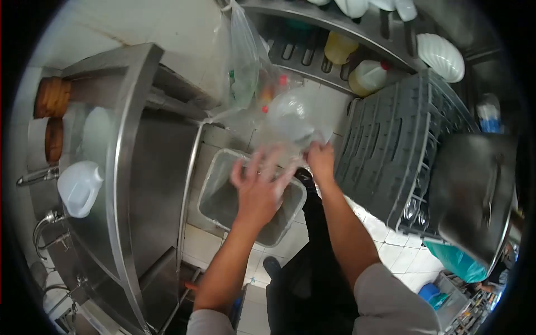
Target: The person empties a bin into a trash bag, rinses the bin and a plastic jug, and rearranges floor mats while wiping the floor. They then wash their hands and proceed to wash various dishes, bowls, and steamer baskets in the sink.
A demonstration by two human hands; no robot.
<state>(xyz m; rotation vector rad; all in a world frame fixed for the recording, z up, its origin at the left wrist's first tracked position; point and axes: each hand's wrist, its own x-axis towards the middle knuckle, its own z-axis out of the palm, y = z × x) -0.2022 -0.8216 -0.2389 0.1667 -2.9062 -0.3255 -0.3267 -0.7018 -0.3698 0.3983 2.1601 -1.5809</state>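
Observation:
My left hand [259,181] is over the grey bin [215,204], its fingers spread and blurred by motion. To its right, my right hand [320,162] is closed on a clear plastic bag [291,114], which puffs out just beyond both hands. Thin see-through film seems to run between the hands, but blur hides whether the left fingers touch it. Behind the bag, a hanging plastic bag [244,67] drapes down beside bottles with red caps [283,80].
Left of the bin stands a steel counter [120,162] with a white jug [81,188] on it. Stacked grey dish racks [379,145] rise on the right. A bottle of yellowish liquid [368,77] sits on the low shelf at the back. My shoe [304,177] is beside the bin.

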